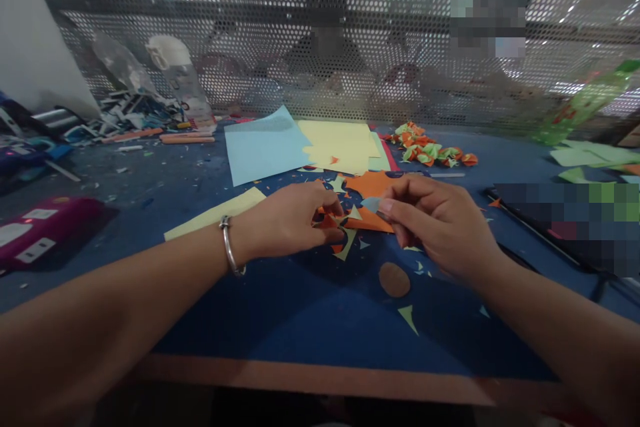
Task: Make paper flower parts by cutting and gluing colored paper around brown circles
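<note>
Two bare forearms come in from the lower corners over the brown front edge of the counter [310, 377], which is covered by a dark blue mat. The left wrist wears a silver bangle [229, 248].

The left hand [290, 220] is curled shut, its fingertips pinching a small folded orange paper piece [326, 221] just above the mat. The right hand [440, 227] is also closed. Its thumb and forefinger grip a pale blue paper scrap [371, 203], held just beside the orange paper piece, though whether the two touch cannot be told. Both pieces sit at the middle of the counter, over a cut orange sheet [374, 183] that lies flat under and behind the fingers.

Yellow-green triangular offcuts [409, 317] are scattered on the mat near the hands, and a brown oval patch [394, 279] shows below the right hand. A pale yellow strip [215, 215] lies beyond the left wrist.

Farther back lie a light blue sheet [263, 145] and a pale yellow sheet [340, 143], overlapping at their edges. To their right is a cluster of folded orange and green paper shapes [431, 151]. A magenta case [45, 225] rests at the left edge, with a heap of tools and scraps behind it and a clear bottle [183, 77] with a white cap. A green bottle [585, 103] lies tilted at the far right. A perforated metal screen [320, 13] closes off the back of the counter, and blurred people sit behind it.
</note>
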`<state>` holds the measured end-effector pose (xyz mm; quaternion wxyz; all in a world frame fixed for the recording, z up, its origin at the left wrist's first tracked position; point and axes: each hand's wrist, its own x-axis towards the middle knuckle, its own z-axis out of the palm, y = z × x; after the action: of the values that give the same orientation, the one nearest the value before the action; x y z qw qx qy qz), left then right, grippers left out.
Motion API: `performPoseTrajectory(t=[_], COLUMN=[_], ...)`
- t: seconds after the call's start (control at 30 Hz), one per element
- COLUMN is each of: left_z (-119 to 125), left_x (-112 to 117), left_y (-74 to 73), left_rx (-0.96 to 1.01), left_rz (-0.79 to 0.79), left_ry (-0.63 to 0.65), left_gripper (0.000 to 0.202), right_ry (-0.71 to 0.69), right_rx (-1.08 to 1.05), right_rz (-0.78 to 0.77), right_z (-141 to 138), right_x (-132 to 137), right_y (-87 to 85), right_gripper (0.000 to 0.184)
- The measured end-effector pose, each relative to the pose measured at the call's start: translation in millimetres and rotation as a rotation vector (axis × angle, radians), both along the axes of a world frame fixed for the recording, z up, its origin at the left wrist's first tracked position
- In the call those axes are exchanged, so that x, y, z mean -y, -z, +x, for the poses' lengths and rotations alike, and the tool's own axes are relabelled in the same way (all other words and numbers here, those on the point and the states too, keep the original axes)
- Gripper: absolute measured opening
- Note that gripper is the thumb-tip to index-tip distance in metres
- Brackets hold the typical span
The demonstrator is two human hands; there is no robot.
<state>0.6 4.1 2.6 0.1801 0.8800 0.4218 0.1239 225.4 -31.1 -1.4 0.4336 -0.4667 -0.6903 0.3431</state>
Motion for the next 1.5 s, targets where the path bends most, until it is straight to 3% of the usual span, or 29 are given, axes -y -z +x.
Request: performPoseTrajectory(t=[0.2, 0.33, 0.47, 0.63, 0.87, 1.07, 1.3, 1.5], left_z=[-2, -5, -1, 10, 21, 25, 22, 22], left_x=[-11, -16, -13, -5, 11, 21, 18, 19], left_y=[9.7, 8.5, 5.1, 5.9, 1.2, -6.6, -1.1, 0.5], left_rx=[0.074, 0.277, 0.530, 0.835, 0.936, 0.966, 1.028, 1.052], left_rz=[0.009, -0.069, -0.262, -0.581, -0.816, -0.864, -0.834, -0.792], left_ry=[-0.046, -0.133, -0.228, -0.281, -0.217, -0.265, -0.250, -0.218], left_gripper=[0.015, 0.019, 0.026, 0.007, 0.007, 0.013, 0.005, 0.010], right_ry=[0.008, 0.011, 0.022, 0.035, 0.061, 0.024, -0.018, -0.041], right_rx=[0.058, 0.098, 0.135, 0.174, 0.364, 0.404, 0.451, 0.445], right_rz=[0.027, 0.064, 0.116, 0.239, 0.432, 0.498, 0.525, 0.534], right_z=[1, 0, 0, -2, -3, -1, 2, 3], right_x=[-1, -1, 1, 4, 6, 4, 5, 4], right_y=[-0.3, 0.2, 0.0, 2.2, 3.1, 4.6, 7.3, 8.3], right_gripper=[0.015, 0.014, 0.016, 0.014, 0.010, 0.010, 0.010, 0.008])
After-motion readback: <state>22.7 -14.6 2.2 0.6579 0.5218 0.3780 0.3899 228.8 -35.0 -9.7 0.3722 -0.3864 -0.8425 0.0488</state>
